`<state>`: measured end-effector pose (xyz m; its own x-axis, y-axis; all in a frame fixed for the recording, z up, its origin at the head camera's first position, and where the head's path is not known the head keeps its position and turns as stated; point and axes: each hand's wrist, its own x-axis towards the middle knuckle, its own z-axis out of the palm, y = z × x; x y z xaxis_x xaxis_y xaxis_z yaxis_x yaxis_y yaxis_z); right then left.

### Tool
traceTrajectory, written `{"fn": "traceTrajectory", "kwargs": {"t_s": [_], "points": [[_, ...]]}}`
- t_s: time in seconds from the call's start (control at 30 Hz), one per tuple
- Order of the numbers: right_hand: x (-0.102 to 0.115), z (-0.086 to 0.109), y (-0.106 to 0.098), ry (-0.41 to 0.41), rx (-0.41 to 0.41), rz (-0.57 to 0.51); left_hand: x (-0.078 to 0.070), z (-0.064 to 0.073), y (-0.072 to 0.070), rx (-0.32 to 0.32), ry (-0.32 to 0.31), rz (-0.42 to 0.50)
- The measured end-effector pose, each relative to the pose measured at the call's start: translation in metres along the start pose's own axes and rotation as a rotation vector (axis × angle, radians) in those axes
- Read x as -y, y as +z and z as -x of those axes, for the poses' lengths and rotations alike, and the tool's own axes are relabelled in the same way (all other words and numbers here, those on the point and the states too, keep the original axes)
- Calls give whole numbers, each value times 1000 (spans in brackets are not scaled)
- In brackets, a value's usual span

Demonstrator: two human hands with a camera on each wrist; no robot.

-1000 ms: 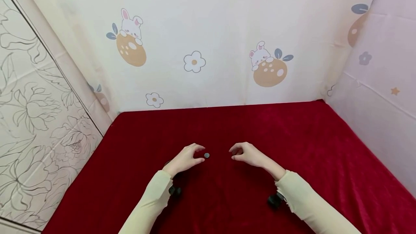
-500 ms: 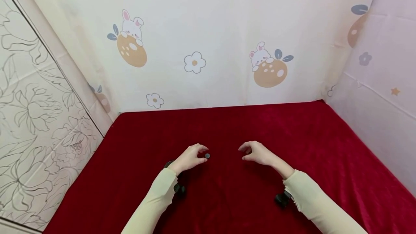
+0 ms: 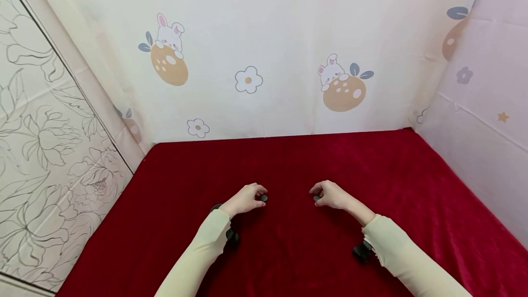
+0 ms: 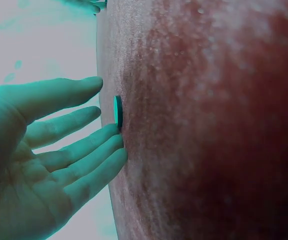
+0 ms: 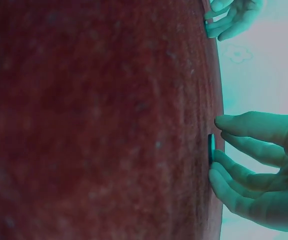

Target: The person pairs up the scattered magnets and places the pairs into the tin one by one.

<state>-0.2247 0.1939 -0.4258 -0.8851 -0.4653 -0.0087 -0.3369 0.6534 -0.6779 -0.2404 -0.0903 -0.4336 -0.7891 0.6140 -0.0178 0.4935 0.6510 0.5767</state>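
Two small flat grey-green discs, coin-like, lie on the red cloth. In the head view my left hand (image 3: 246,200) is at the left disc (image 3: 264,198), which sits between thumb and fingertips. The left wrist view shows this disc (image 4: 118,111) flat on the cloth, thumb apart from it and a fingertip at or very near its edge. My right hand (image 3: 332,195) is likewise around the right disc (image 3: 316,198). In the right wrist view that disc (image 5: 211,148) lies on the cloth between spread thumb and loosely bent fingers; contact is unclear.
Red velvet cloth (image 3: 288,164) covers the table. Behind stands a pale curtain (image 3: 284,100) with rabbit and flower prints; another hangs at the right. A floral panel (image 3: 45,145) borders the left. Black devices (image 3: 363,251) sit at both wrists.
My right hand has moved to the right, and the disc by it has come into sight. Slightly rightward, my left hand has closed in around its disc. Both discs stay on the cloth.
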Motion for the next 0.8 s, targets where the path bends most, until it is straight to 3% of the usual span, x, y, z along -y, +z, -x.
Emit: {"fn": "traceTrajectory", "kwargs": {"t_s": [0.37,0.8], "points": [[-3,-3,1,-3,-19,52,1,-9,3,36,-27,-65],[-2,-7,1,-24,-40,94,2,-13,7,9,-36,-96]]}}
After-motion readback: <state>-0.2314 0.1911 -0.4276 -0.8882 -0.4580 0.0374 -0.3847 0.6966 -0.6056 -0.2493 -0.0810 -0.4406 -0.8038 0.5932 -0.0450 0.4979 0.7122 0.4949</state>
